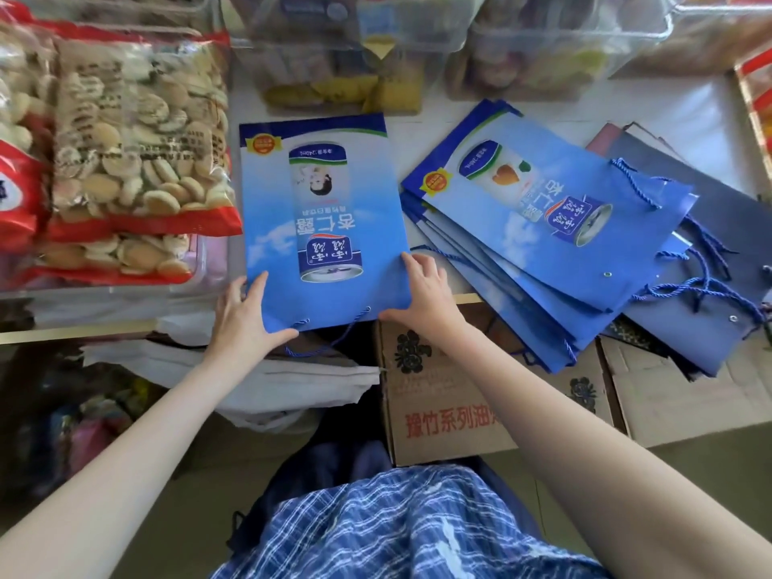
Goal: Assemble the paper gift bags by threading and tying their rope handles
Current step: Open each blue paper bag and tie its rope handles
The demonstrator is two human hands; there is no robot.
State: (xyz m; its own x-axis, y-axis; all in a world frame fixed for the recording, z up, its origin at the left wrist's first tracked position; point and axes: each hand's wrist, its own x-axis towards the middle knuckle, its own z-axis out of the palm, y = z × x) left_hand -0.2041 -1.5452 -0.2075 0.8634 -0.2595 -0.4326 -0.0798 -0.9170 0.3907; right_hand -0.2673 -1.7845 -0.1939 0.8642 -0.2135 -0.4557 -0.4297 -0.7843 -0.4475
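Observation:
A flat blue paper gift bag (321, 219) with a printed can lies on the white counter, its open end toward me. A blue rope handle (330, 340) hangs in a loop from its near edge. My left hand (244, 317) holds the bag's near left corner, fingers along the side and thumb under the edge. My right hand (422, 290) holds the near right corner the same way. To the right, a fanned pile of several similar blue bags (543, 227) lies with blue rope handles (685, 286) sticking out.
Big bags of biscuits (121, 152) fill the counter's left side. Clear plastic bins (346, 48) of snacks stand along the back. A cardboard box (451, 394) sits below the counter edge, white plastic bags (267, 382) beside it. Dark folded bags (710, 202) lie under the pile at right.

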